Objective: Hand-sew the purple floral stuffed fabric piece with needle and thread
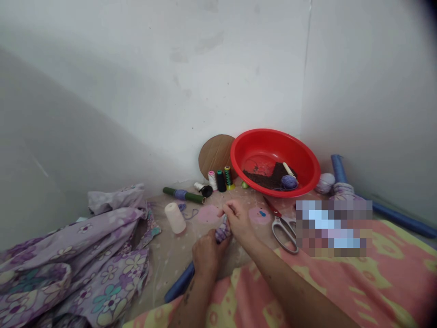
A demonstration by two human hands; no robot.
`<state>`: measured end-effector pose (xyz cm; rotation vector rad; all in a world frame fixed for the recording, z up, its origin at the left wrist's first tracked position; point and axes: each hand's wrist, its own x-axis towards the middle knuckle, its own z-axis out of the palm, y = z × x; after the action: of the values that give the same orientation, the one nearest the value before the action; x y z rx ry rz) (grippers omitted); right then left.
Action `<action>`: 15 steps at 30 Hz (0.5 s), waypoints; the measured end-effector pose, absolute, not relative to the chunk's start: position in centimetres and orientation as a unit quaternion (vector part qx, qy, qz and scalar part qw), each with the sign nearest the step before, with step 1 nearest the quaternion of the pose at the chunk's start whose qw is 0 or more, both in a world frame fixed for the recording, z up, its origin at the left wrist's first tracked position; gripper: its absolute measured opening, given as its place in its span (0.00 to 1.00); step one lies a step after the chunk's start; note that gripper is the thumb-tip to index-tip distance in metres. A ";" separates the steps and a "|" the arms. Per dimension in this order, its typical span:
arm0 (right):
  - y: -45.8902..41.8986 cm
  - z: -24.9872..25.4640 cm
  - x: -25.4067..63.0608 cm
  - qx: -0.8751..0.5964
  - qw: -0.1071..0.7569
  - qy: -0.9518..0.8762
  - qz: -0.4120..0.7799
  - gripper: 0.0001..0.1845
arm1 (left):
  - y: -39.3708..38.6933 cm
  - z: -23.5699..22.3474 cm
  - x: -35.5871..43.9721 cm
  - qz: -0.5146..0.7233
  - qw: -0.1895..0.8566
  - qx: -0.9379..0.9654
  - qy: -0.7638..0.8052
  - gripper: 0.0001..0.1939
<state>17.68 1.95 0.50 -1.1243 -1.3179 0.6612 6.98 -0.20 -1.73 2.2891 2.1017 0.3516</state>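
Observation:
My left hand (206,253) is closed around a blue tube (179,284), whose lower end sticks out below the wrist. Purple-and-white cloth strip (222,231) is wound in a bundle at the upper end of that tube. Just above the bundle, the fingers of my right hand (239,223) pinch what looks like a pale length of this strip; the fingers partly hide it. Left of my hands stands a white spool (175,218), with a loose blue-purple yarn (193,214) near it. Scissors (285,233) with grey handles lie to the right of my right hand.
A red basin (309,175) holds dark material (273,177) and a purple yarn ball (289,182). Thread spools (221,181) and a cardboard disc (215,155) stand by the wall. Floral cloth (112,269) lies left, a pink-yellow blanket (403,273) in front; a blurred patch covers part of the right.

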 end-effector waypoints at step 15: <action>1.1 2.4 25.7 -0.580 0.604 -0.517 -0.179 0.09 | 0.4 -2.2 6.8 0.107 -0.001 0.721 0.684 0.27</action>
<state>25.71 1.07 2.43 -1.3423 -1.1963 -0.4133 6.78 0.35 -2.23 2.2667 2.1510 0.3364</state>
